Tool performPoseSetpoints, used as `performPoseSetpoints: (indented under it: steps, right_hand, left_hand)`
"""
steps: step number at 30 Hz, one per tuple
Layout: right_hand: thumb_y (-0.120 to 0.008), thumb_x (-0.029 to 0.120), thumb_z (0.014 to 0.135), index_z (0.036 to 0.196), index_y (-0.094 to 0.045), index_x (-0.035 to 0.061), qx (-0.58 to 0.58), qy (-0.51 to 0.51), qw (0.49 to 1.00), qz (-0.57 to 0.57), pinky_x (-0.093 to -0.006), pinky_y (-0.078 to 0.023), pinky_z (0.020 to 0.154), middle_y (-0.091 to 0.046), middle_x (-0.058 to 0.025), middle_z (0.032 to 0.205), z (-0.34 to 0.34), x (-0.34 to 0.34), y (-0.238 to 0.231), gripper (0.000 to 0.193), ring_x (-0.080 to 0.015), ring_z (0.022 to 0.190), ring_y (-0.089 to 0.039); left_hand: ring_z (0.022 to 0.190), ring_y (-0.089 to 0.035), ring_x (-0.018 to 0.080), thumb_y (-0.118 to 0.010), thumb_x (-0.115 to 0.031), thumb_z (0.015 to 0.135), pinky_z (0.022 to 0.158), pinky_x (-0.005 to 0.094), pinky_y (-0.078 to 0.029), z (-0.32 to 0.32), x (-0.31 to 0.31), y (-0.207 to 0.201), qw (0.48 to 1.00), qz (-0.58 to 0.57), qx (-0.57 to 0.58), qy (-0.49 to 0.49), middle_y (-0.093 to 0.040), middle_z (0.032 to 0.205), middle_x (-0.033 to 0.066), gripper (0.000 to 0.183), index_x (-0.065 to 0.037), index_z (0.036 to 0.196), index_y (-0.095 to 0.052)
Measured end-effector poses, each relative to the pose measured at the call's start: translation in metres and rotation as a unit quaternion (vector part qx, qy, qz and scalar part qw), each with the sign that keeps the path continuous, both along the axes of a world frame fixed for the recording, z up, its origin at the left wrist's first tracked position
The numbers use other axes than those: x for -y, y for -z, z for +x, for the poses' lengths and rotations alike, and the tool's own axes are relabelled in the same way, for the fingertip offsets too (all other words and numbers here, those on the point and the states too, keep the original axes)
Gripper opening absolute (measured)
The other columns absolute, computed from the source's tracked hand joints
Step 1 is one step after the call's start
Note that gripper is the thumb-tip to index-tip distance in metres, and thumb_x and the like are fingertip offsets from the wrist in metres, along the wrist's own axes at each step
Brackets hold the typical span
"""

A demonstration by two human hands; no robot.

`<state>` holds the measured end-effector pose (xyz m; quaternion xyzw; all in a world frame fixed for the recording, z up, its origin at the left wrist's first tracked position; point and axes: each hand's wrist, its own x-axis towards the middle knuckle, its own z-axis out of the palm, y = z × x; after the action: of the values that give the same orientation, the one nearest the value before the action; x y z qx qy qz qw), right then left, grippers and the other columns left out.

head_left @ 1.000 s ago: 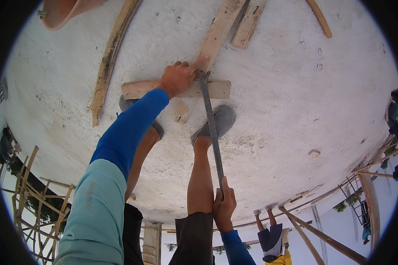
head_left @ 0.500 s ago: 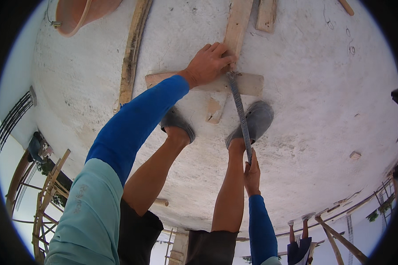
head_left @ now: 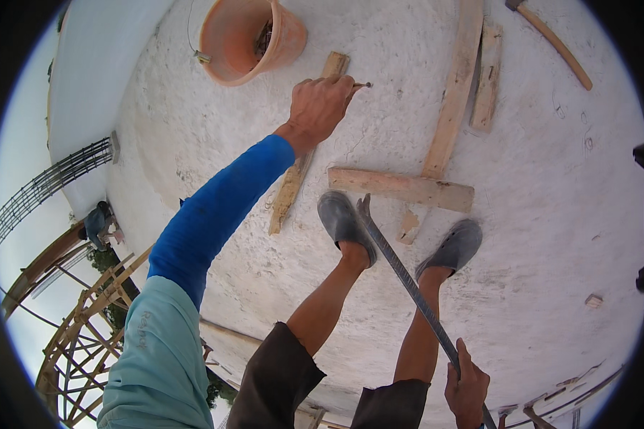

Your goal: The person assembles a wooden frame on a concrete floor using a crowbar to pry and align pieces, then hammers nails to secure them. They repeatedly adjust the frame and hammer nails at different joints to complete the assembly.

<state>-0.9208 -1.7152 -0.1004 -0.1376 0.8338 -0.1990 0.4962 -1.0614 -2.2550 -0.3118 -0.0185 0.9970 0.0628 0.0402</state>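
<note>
My left hand (head_left: 318,107) is closed on a nail (head_left: 363,85), whose head end sticks out past the fingers. It hangs over a narrow wooden board (head_left: 290,194), to the right of and below an orange bucket (head_left: 288,43) with small dark pieces inside. Low on the right, my right hand (head_left: 468,386) grips a pry bar (head_left: 411,286) of ribbed steel. The bar's forked tip is near my left shoe (head_left: 340,218), apart from the wood. Just beyond the tip, a wooden crosspiece (head_left: 401,187) lies across a long board (head_left: 454,93).
A short wooden piece (head_left: 487,82) lies beside the long board, with a hammer (head_left: 554,44) at the far right. A small block (head_left: 593,301) sits on the concrete. Rebar (head_left: 54,182), timber scaffolding (head_left: 86,336) and another person (head_left: 99,223) are at the left.
My left hand has left the boards' crossing and moved left toward the bucket, carrying a nail. The pry bar has come away from the wood and drawn back with my right hand.
</note>
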Motion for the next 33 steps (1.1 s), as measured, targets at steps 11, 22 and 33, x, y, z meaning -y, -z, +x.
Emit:
performPoseSetpoints:
  steps: [11, 22, 33]
  right_hand:
    - [-0.069, 0.011, 0.101, 0.146, -0.06, -0.0029, 0.029, 0.082, 0.996, 0.017, -0.0392, -0.054, 0.059, -0.072, -0.0216, 0.082, 0.057, -0.011, -0.017, 0.048, -0.0336, 0.067, -0.074]
    - [-0.058, 0.025, 0.11, 0.142, -0.058, -0.0129, 0.014, 0.155, 0.98, 0.124, -0.0332, -0.044, 0.056, -0.064, -0.0149, 0.076, 0.069, -0.032, -0.063, 0.05, -0.0165, 0.06, -0.056]
    - [-0.057, 0.018, 0.11, 0.144, -0.058, -0.011, 0.05, 0.217, 0.967, 0.121, -0.0297, -0.04, 0.058, -0.053, -0.0044, 0.072, 0.022, -0.052, -0.085, 0.044, -0.009, 0.068, -0.05]
  left_hand:
    - [0.123, -0.062, 0.0387, -0.079, -0.039, 0.098, 0.104, 0.0528, -0.054, 0.084, 0.1, -0.022, 0.983, -0.008, -0.086, -0.164, -0.062, 0.138, 0.0237, 0.065, -0.002, 0.146, -0.058]
    - [0.134, -0.056, 0.0391, -0.084, -0.018, 0.088, 0.114, 0.0543, -0.044, 0.155, -0.138, 0.129, 0.985, 0.077, 0.151, 0.007, -0.058, 0.142, 0.0203, 0.073, -0.007, 0.151, -0.05]
    - [0.122, -0.063, 0.0433, -0.087, -0.026, 0.081, 0.101, 0.0542, -0.052, 0.21, -0.131, 0.034, 0.918, 0.265, 0.203, -0.215, -0.063, 0.131, 0.0208, 0.074, -0.003, 0.143, -0.053]
